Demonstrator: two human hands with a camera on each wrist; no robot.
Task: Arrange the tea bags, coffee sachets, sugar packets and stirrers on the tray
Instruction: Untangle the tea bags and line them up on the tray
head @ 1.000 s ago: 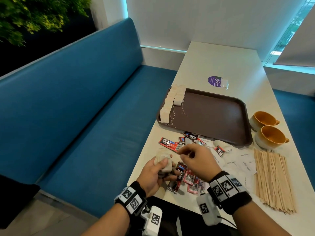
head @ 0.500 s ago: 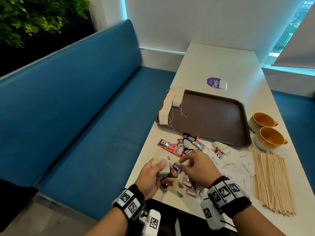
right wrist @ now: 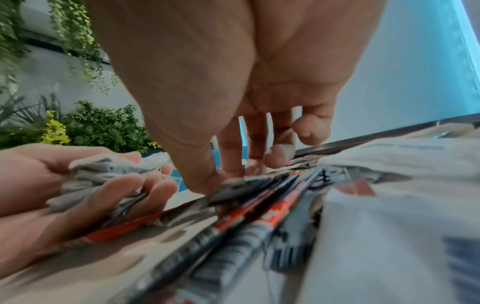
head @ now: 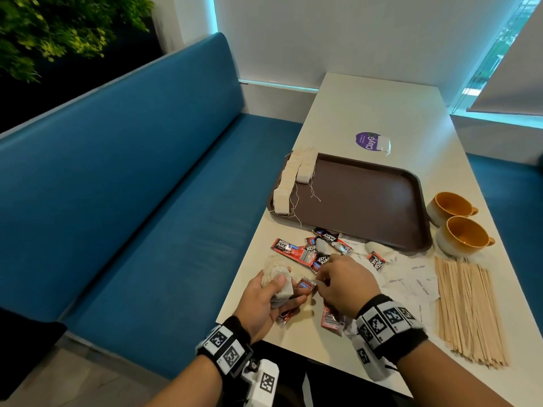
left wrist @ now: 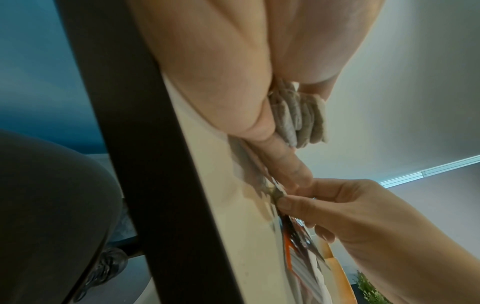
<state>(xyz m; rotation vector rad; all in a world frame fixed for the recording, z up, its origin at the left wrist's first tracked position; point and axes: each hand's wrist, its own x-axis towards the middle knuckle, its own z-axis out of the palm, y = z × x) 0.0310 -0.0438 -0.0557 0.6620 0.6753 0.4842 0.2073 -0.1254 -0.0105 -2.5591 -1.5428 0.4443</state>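
Tabletop tray (head: pixel 367 201) holds tea bags (head: pixel 289 183) along its left edge.

Two orange cups (head: pixel 458 224) sit side by side near the right edge of the white table (head: pixel 379 107). A purple round sticker (head: pixel 367 141) lies farther back. A long blue bench (head: pixel 132 186) runs along the left edge, with green plants (head: pixel 58 27) behind it.
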